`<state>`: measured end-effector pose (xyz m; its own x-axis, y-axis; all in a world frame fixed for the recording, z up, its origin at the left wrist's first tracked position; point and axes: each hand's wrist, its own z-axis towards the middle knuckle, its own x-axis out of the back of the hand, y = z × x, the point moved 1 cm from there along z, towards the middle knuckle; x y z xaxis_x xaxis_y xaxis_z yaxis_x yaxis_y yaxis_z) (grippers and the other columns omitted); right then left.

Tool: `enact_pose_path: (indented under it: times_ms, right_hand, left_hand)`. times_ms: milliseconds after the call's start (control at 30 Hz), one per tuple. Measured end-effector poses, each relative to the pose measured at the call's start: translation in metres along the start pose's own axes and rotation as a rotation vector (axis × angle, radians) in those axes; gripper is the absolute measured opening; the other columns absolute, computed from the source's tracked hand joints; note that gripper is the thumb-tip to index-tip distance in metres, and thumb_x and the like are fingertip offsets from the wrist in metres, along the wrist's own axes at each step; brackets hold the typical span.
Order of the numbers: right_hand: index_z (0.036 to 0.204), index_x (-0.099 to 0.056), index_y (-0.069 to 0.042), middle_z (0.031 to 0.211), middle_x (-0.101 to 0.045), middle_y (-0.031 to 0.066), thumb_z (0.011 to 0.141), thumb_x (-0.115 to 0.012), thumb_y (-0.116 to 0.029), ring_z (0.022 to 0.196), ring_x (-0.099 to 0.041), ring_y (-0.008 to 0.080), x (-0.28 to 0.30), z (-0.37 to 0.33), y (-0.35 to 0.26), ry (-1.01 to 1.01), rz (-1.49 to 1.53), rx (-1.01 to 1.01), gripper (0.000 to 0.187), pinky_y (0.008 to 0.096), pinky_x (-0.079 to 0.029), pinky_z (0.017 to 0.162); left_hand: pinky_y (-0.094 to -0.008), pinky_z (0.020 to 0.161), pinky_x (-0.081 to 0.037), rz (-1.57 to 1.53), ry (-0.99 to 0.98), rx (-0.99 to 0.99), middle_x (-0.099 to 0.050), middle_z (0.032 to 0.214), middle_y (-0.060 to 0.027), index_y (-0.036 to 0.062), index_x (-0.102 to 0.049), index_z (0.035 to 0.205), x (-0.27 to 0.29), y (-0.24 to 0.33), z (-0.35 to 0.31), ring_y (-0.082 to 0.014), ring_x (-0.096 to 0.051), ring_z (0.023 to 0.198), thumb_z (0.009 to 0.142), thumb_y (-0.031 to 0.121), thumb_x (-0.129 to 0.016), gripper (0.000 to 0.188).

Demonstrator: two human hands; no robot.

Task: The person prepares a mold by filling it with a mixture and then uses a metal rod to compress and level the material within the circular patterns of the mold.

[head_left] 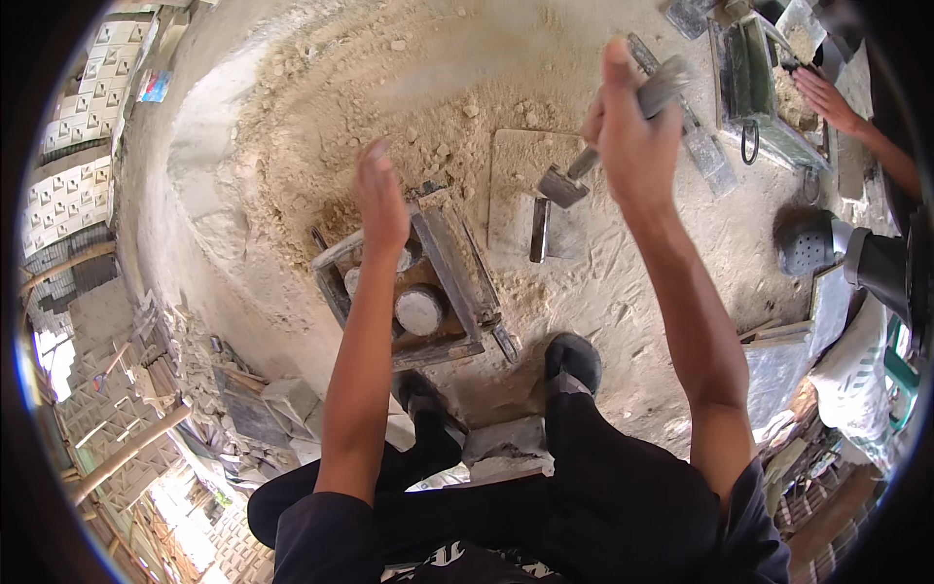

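My left hand (381,200) hangs with fingers together over the far rim of a metal block mould (443,263) that stands on the sandy ground; I cannot see it grip anything. Inside the mould sits a round grey core (419,310). My right hand (630,122) is raised and closed around the handle of a metal tamper (608,141), whose flat head hangs above a pale flat board (516,156). A dark metal bar (538,230) lies on that board.
A heap of pale sandy mix (428,107) lies beyond the mould. Another person's hand (827,97) works at a green mould box (754,83) at upper right. Stacked patterned blocks (68,185) stand at left. My black shoes (572,360) stand near the mould.
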<state>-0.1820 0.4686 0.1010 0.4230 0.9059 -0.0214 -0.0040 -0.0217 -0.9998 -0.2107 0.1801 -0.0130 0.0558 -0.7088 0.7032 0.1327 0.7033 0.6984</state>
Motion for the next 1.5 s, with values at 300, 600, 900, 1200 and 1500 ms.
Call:
enact_pose_path:
  times_ms: [300,600,900,1200,1500]
  right_hand:
    - [0.084,-0.050,-0.003,0.069,-0.047,0.0080,0.092,-0.060,-0.009,0.061,-0.047,0.0170,0.009,-0.053,0.100,-0.081,-0.274,0.328,0.014,0.0308,-0.041,0.060]
    - [0.134,-0.031,-0.004,0.075,-0.052,0.0123,0.099,-0.052,-0.012,0.059,-0.058,0.0251,-0.016,-0.055,0.041,-0.534,-0.636,0.095,0.041,0.0343,-0.045,0.055]
    - [0.145,-0.027,-0.013,0.088,-0.060,0.0136,0.098,-0.042,-0.015,0.067,-0.064,0.0235,-0.064,-0.102,-0.058,-0.705,0.274,-0.533,0.049,0.0313,-0.049,0.054]
    - [0.147,-0.021,0.004,0.145,-0.026,0.0381,0.087,-0.064,-0.026,0.135,-0.036,0.0436,-0.035,-0.102,-0.053,-0.909,0.957,-0.478,0.080,0.0506,-0.037,0.109]
    - [0.126,-0.047,0.000,0.104,-0.063,0.0191,0.100,-0.037,-0.051,0.090,-0.064,0.0237,0.022,-0.102,0.016,-0.864,0.749,-0.418,0.058,0.0328,-0.056,0.078]
  left_hand:
    - [-0.0466,0.108,-0.030,0.383,0.274,0.298,-0.042,0.141,-0.0236,-0.0022,-0.042,0.137,0.096,-0.084,-0.131,-0.0399,-0.038,0.132,0.100,0.039,-0.043,0.055]
    - [-0.0405,0.108,-0.035,0.030,0.378,0.404,-0.048,0.140,-0.0222,-0.0005,-0.043,0.140,0.087,-0.081,-0.142,-0.0381,-0.044,0.130,0.101,0.026,-0.034,0.048]
    - [-0.0397,0.111,-0.031,-0.136,0.361,0.315,-0.043,0.144,-0.0230,-0.0036,-0.040,0.141,0.096,-0.113,-0.172,-0.0359,-0.040,0.135,0.101,0.025,-0.033,0.050]
    - [-0.0451,0.102,-0.039,0.021,0.336,0.444,-0.055,0.127,-0.0268,-0.0033,-0.049,0.132,0.095,-0.124,-0.192,-0.0430,-0.050,0.119,0.102,0.028,-0.031,0.047]
    - [-0.0525,0.081,-0.043,0.039,0.387,0.467,-0.061,0.094,-0.0297,-0.0033,-0.059,0.101,0.091,-0.120,-0.191,-0.0489,-0.056,0.093,0.102,0.030,-0.032,0.043]
